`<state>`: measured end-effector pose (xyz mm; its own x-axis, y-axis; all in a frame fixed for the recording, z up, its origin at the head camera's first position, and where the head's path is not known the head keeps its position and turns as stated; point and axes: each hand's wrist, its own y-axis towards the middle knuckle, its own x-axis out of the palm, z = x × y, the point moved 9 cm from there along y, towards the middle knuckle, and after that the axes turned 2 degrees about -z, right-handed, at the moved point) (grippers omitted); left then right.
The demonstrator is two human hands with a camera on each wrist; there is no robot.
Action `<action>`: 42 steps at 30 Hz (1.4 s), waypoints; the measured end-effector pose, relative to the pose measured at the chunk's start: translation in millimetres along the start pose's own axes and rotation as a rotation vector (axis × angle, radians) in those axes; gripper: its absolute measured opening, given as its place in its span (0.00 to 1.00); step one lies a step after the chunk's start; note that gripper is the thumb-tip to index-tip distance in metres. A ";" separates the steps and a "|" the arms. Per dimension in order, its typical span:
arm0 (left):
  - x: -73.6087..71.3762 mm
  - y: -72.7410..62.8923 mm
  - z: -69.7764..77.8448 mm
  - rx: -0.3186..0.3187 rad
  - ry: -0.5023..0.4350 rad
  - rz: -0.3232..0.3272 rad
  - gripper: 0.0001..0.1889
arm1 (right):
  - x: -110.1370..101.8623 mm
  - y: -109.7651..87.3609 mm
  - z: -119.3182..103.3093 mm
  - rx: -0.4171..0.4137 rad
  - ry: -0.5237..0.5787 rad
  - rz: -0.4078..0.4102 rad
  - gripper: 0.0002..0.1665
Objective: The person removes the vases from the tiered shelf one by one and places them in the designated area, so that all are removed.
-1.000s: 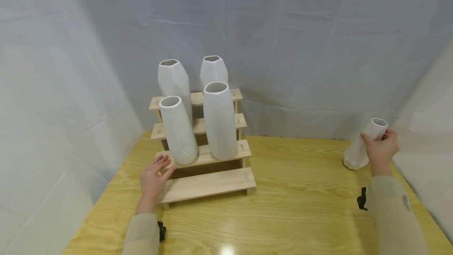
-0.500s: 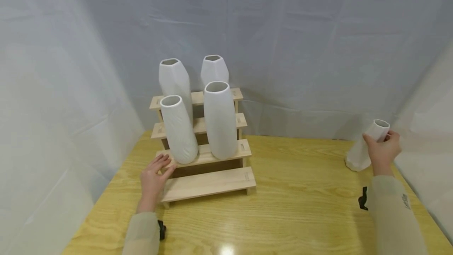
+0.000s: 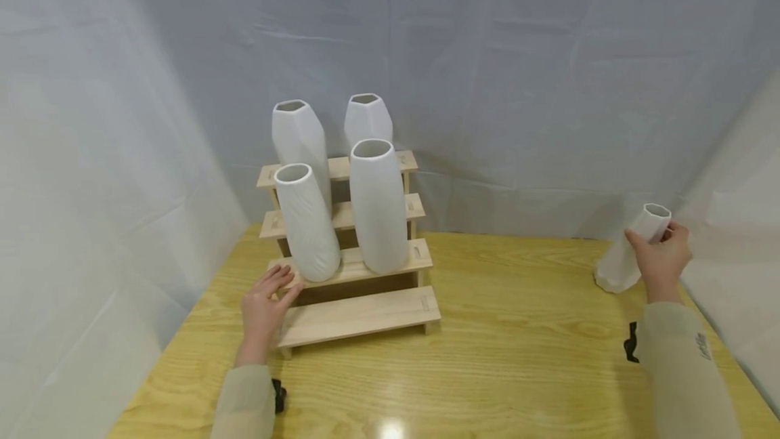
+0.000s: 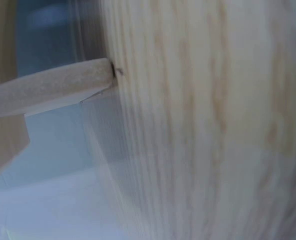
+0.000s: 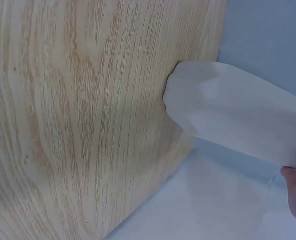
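At the table's far right my right hand (image 3: 663, 257) grips the upper part of a white faceted vase (image 3: 624, 259), thumb on its near side. In the right wrist view the vase (image 5: 228, 107) has its base at the wooden tabletop. My left hand (image 3: 265, 307) rests at the left end of the second step of a wooden stepped stand (image 3: 359, 317), fingers over the plank and thumb along its front edge. On that step stand a textured white vase (image 3: 307, 225) and a smooth taller one (image 3: 379, 212). Behind them are two angular white vases, left (image 3: 298, 137) and right (image 3: 368, 120).
The stand's low front step is bare wood. The wooden table (image 3: 518, 330) stretches between the stand and the right arm. A pale sheet (image 3: 518, 87) hangs close behind the table and down both sides. Black straps show at both wrists.
My right hand and the vase in it have shifted very slightly to the right. The left hand, the stand and its vases have stayed in place.
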<state>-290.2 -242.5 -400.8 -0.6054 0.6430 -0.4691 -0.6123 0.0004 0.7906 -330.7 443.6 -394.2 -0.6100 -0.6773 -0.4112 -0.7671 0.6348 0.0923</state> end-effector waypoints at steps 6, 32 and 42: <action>0.7 -0.8 -1.0 0.015 0.008 0.003 0.14 | -0.4 -2.4 -1.3 -0.003 -0.016 -0.008 0.42; -0.9 0.5 0.0 0.001 0.009 0.010 0.15 | -25.6 -21.2 -10.2 -0.085 -0.048 0.005 0.42; -1.6 0.8 2.4 0.026 0.017 0.024 0.15 | -25.2 -40.6 -21.0 -0.164 -0.025 -0.051 0.42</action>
<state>-288.5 -241.7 -398.5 -0.6288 0.6296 -0.4562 -0.5839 0.0051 0.8118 -288.4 427.1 -368.6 -0.5659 -0.6962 -0.4416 -0.8203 0.5293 0.2168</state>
